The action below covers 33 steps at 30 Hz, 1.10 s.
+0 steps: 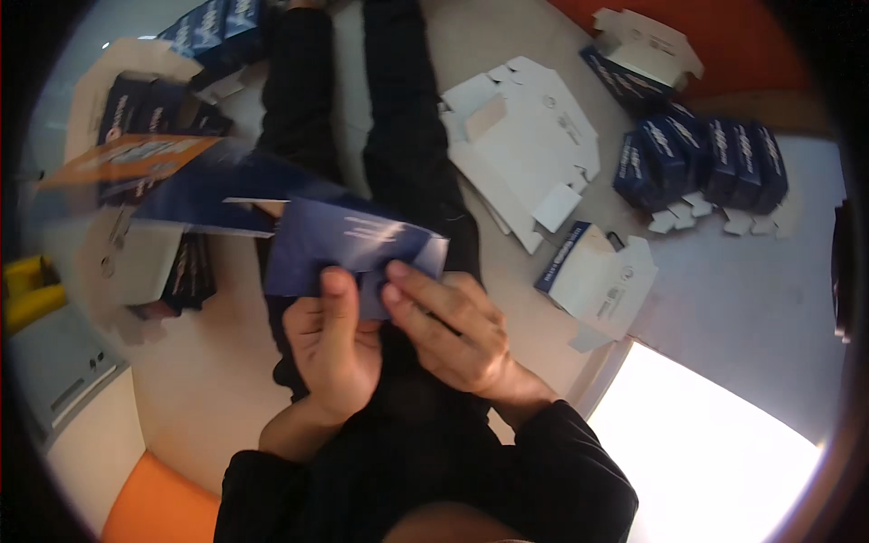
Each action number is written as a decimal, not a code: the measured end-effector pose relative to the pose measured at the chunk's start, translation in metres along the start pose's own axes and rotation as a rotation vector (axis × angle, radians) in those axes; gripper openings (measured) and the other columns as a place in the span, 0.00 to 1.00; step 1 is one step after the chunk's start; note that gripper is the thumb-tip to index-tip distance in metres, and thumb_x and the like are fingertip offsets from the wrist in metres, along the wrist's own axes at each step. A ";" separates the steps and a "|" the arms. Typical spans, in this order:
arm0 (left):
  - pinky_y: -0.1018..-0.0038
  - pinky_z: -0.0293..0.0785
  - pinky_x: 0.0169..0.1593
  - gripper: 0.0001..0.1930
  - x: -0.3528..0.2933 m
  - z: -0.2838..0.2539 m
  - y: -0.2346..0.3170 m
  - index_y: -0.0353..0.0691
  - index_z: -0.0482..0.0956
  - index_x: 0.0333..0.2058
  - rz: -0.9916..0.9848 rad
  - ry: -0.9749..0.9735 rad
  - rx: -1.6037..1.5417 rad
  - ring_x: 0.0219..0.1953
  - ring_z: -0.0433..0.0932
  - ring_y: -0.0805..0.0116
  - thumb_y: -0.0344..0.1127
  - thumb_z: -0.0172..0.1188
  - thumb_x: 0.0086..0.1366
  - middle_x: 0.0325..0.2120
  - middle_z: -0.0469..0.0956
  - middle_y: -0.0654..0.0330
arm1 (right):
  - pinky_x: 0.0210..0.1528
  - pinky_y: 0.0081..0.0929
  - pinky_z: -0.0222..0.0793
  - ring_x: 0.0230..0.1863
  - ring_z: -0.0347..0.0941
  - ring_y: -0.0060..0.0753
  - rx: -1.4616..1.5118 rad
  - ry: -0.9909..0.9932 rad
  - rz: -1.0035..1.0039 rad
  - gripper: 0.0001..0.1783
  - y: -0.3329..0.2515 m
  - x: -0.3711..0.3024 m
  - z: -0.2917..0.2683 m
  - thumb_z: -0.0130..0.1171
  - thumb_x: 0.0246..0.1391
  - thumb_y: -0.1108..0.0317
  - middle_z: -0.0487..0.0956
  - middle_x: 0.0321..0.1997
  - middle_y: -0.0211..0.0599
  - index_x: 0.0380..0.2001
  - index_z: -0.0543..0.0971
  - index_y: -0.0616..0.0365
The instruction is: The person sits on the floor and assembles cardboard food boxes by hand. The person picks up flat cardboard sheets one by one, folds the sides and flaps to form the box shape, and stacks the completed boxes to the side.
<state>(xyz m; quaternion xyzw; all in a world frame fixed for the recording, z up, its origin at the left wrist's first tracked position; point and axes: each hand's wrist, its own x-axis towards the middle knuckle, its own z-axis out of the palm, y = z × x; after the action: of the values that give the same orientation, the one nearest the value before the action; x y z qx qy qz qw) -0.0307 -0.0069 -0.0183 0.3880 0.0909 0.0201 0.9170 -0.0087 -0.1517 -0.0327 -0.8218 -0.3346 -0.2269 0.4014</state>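
Above my lap, both hands hold a dark blue carton (312,240). Its long blue and orange panels stretch out to the left, blurred by motion. On the carton's near edge my left hand (339,362) is closed, thumb on the front face and fingers behind. My right hand (462,335) grips the same piece from the right, with its fingertips pressed on the front near the lower edge. Its thumb is hidden. My legs in black trousers (398,90) lie beyond the carton.
Flattened white cartons (525,136) lie right of my legs. Farther right are an open blue-and-white box (602,281), a row of blue boxes (747,163) and a white-flapped box (643,54). Cartons of blue boxes (140,109) crowd the left, near a yellow object (32,294).
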 end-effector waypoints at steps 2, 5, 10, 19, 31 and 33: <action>0.77 0.77 0.47 0.14 -0.003 -0.003 0.005 0.38 0.75 0.52 -0.044 -0.041 -0.055 0.45 0.81 0.70 0.40 0.48 0.78 0.46 0.81 0.60 | 0.37 0.28 0.77 0.36 0.76 0.39 0.015 -0.017 0.005 0.25 -0.001 0.001 0.000 0.64 0.35 0.82 0.80 0.55 0.54 0.44 0.84 0.70; 0.75 0.78 0.48 0.16 -0.012 -0.003 0.001 0.36 0.74 0.53 0.024 -0.063 -0.048 0.47 0.81 0.68 0.41 0.46 0.78 0.48 0.81 0.57 | 0.38 0.30 0.78 0.37 0.76 0.40 0.025 0.012 0.005 0.25 -0.004 0.001 -0.002 0.64 0.35 0.84 0.80 0.55 0.53 0.44 0.84 0.69; 0.61 0.72 0.62 0.20 -0.011 -0.001 0.016 0.33 0.68 0.61 0.073 -0.193 -0.097 0.58 0.77 0.59 0.40 0.41 0.79 0.56 0.76 0.50 | 0.39 0.30 0.79 0.40 0.77 0.41 0.039 0.027 -0.004 0.27 -0.008 0.010 -0.012 0.69 0.35 0.82 0.77 0.56 0.47 0.45 0.86 0.59; 0.50 0.67 0.65 0.19 -0.017 0.027 0.023 0.26 0.69 0.58 0.538 -0.212 -0.171 0.58 0.75 0.47 0.35 0.43 0.78 0.56 0.73 0.36 | 0.24 0.18 0.67 0.34 0.71 0.31 0.006 0.480 -0.202 0.24 -0.030 0.062 -0.015 0.76 0.31 0.71 0.76 0.45 0.33 0.39 0.90 0.47; 0.56 0.68 0.65 0.24 0.003 0.011 0.040 0.39 0.64 0.64 0.281 -0.198 -0.009 0.61 0.72 0.58 0.46 0.44 0.78 0.60 0.71 0.53 | 0.23 0.19 0.63 0.31 0.69 0.27 -0.262 -0.058 -0.296 0.17 -0.030 0.069 -0.048 0.71 0.37 0.76 0.84 0.49 0.32 0.37 0.88 0.57; 0.57 0.68 0.64 0.23 0.002 0.008 0.038 0.38 0.64 0.63 0.272 -0.167 -0.051 0.60 0.73 0.59 0.46 0.44 0.78 0.60 0.72 0.53 | 0.22 0.18 0.62 0.31 0.69 0.26 -0.269 -0.099 -0.316 0.18 -0.029 0.069 -0.048 0.70 0.37 0.76 0.84 0.48 0.31 0.38 0.88 0.57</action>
<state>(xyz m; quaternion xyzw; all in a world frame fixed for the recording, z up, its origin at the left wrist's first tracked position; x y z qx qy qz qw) -0.0259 0.0142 0.0136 0.3735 -0.0398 0.1138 0.9198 0.0114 -0.1516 0.0541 -0.8155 -0.4454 -0.2890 0.2304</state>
